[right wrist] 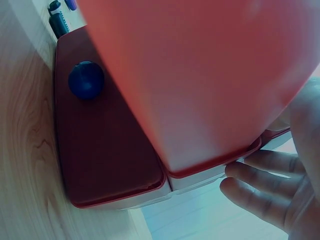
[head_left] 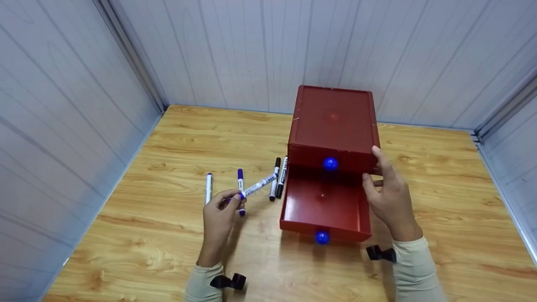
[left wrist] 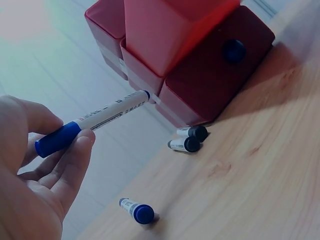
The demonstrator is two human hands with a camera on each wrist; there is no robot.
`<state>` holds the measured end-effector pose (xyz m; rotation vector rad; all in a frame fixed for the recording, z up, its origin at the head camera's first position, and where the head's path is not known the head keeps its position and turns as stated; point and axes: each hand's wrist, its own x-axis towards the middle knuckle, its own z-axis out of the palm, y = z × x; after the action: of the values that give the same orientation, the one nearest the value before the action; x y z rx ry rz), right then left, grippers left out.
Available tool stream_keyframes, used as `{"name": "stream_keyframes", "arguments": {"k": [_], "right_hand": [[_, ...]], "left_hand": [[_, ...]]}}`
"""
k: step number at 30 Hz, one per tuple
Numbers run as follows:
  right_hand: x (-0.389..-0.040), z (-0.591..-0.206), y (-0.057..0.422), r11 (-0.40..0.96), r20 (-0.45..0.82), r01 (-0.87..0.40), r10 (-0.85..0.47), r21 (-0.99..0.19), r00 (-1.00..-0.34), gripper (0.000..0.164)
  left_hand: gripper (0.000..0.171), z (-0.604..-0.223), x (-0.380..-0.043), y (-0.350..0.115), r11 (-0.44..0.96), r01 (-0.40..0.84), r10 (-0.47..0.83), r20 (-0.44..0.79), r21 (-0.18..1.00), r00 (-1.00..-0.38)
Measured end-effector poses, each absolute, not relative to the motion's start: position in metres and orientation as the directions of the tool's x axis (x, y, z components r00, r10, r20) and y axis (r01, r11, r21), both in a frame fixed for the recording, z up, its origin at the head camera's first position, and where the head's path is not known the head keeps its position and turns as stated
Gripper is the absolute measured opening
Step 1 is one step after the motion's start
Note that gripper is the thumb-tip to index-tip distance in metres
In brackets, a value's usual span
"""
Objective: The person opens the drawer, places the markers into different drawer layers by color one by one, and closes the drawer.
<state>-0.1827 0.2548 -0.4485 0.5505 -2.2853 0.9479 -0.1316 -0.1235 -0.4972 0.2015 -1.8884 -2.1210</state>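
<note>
My left hand [head_left: 220, 223] pinches a white marker with a blue cap [head_left: 261, 185] between thumb and fingers, its far end tilted up toward the drawers. A red drawer cabinet [head_left: 333, 119] stands to the right. Its middle drawer [head_left: 323, 205], fitted with a blue knob [head_left: 322, 238], is pulled out, and no contents show in it. At the cabinet's right front, my right hand [head_left: 390, 197] has its index fingertip at the upper corner and its thumb by the drawer's side. In the right wrist view its fingers [right wrist: 262, 177] extend along the cabinet side.
Two black-capped markers [head_left: 273, 188] lie beside the cabinet's left side. Two blue-capped markers, one farther left [head_left: 209, 186] and one partly behind the left hand [head_left: 240, 178], rest on the wooden table [head_left: 142, 235]. The lower drawer [left wrist: 220, 75] is closed. Panel walls [head_left: 235, 54] border the table.
</note>
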Motion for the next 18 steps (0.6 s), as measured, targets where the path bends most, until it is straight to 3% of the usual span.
{"name": "stream_keyframes", "arguments": {"k": [18], "right_hand": [[-0.183, -0.445, 0.255, 0.655, 0.662, -0.572, -0.143, -0.494, -0.736, 0.073]], "left_hand": [[0.021, -0.487, -0.127, -0.121, -0.230, 0.185, -0.199, 0.140, 0.955, -0.970]]}}
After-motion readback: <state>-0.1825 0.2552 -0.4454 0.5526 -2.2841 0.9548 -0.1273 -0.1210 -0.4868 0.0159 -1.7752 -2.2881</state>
